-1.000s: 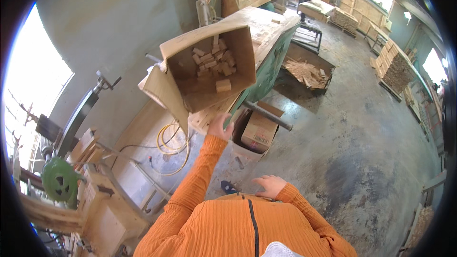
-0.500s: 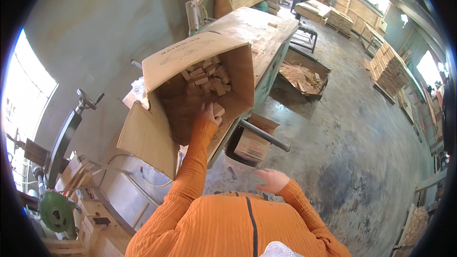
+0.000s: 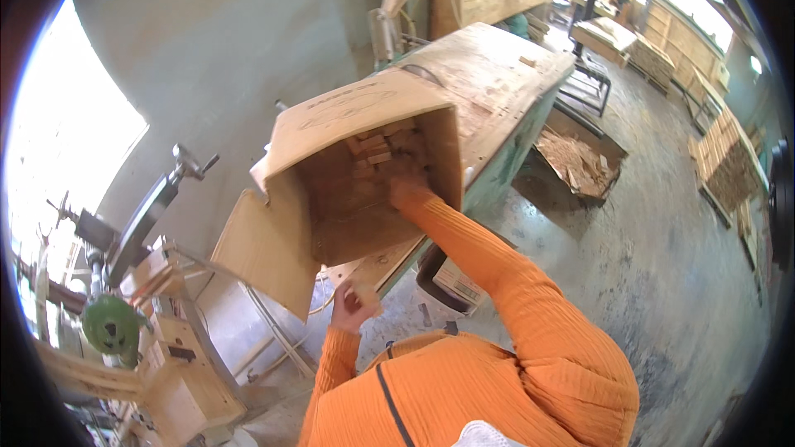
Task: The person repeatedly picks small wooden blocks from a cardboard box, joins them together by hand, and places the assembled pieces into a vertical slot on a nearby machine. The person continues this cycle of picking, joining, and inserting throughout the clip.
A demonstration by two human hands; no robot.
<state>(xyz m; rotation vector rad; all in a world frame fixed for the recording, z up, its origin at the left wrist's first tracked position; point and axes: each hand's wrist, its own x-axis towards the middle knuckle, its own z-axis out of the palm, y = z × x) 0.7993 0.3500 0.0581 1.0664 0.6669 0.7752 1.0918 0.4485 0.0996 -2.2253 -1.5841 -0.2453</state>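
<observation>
A large cardboard box (image 3: pixel 364 112) lies on its side on the workbench, its mouth toward me and one flap (image 3: pixel 263 248) hanging down at the left. Small wooden blocks (image 3: pixel 370 149) are heaped at its back. My right hand (image 3: pixel 406 185) reaches deep inside, beside the heap; its fingers are blurred and in shadow. Below the box mouth my left hand (image 3: pixel 349 311) is closed around a small pale wooden block (image 3: pixel 364 295), near my body.
The wooden-topped workbench (image 3: pixel 505 58) runs away to the far right. Beneath its edge stand a dark bin (image 3: pixel 439 277) with a carton in it and a tray of wood scraps (image 3: pixel 571 161). Left is a machine with a green housing (image 3: pixel 110 327). Stacked timber (image 3: pixel 727 153) stands at right.
My left hand has come out of the box, drawn back toward my body with a block. My right hand has moved from beside me into the box. The view has shifted.
</observation>
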